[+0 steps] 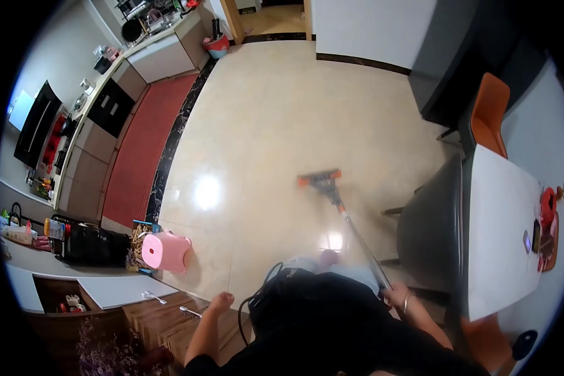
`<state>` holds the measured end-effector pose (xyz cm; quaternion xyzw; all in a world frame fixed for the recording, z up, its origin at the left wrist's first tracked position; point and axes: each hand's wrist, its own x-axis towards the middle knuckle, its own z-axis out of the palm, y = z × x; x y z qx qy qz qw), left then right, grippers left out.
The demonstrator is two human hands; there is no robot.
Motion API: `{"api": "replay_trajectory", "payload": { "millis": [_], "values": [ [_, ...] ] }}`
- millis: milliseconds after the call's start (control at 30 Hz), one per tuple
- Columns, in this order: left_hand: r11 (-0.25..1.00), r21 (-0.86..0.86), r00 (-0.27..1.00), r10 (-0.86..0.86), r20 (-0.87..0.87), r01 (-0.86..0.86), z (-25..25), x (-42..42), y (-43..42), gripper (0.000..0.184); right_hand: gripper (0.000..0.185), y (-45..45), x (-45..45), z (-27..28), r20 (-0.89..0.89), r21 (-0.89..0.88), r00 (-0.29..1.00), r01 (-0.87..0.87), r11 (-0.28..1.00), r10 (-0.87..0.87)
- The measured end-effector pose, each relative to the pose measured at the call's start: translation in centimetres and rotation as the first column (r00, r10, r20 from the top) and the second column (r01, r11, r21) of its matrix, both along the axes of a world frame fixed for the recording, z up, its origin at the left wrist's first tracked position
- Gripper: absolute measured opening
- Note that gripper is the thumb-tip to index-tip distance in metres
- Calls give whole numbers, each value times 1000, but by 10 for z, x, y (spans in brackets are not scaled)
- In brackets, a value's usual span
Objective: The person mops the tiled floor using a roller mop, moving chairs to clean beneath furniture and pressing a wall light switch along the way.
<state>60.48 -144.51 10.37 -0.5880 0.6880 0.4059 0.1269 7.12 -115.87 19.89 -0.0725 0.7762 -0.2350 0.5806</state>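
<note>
Your black shirt in front, the mop reaching out from your right hand

Your shirt takes up the bottom of the view, and a dark cord loops down along your left side. Your right hand is closed around the upper part of the mop, near your right hip, and a band circles that wrist. Your left hand is out by your other side, fingers curled into a loose fist, with nothing showing in it; just beyond it is a wooden cabinet.

The mop slants forward and to your left. Its grey mop head, orange at both ends, is down on the shiny tile floor, ahead of you and slightly blurred. To the right of the pole you have a grey chair, right up against a white table, with an orange chair at the table's far end. Over on your left, a pink stool is on the tiles, and a long red mat runs along the kitchen counter.
</note>
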Motion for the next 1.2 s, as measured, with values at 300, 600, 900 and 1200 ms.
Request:
{"api": "replay_trajectory", "payload": {
  "millis": [300,600,900,1200],
  "values": [
    [683,430,805,535,256,-591,-75,-40,51,27,12,-293,-161,6,16,-190,1000,27,981,-25],
    [989,108,990,89,111,-101,-98,-114,-351,30,16,-547,-228,42,263,-104,957,151,983,-119],
    [853,-423,858,54,-511,-306,73,-350,-781,23,22,-766,-348,12,330,-118,941,124,985,-79],
    [938,306,986,156,53,-165,-46,-391,-682,26,30,-1046,-500,-18,156,-363,986,8,932,52]
  ]
}}
